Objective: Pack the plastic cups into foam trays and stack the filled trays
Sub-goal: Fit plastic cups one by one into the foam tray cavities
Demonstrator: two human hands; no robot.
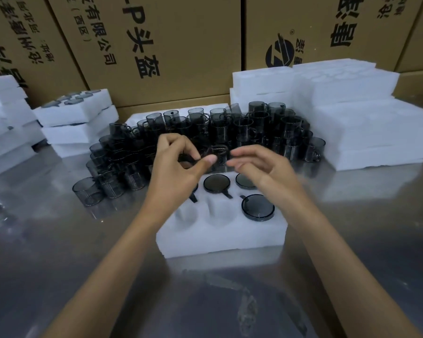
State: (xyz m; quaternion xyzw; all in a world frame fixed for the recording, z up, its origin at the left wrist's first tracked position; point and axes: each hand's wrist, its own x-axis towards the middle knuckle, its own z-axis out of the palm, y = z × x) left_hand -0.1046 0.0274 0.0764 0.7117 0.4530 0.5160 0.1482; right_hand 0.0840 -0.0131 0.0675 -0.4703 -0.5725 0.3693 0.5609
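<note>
A white foam tray [221, 236] lies on the shiny metal counter [59, 252], close in front of the person. In the tray sit dark plastic cups: one [216, 183] in the middle of the far row, one [245, 181] to its right partly hidden by the right hand, and one [257, 207] in the near row at the right. Two near pockets on the left and middle are not filled. The left hand [178, 164] is above the far left of the tray, fingers curled, and its thumb and fingers seem to pinch a dark cup [219, 152] that is blurred. The right hand [259, 167] is just beside this cup, with fingers half bent and loose; I cannot tell if it touches the cup. Behind the tray stands a big heap of loose cups [205, 132], many of them upright with handles. On the left there is a stack of filled trays [76, 120], and more foam at the far left edge. On the right there are piles of white foam trays [352, 113]. Brown cartons [181, 45] with black print stand behind all this, against the counter
</note>
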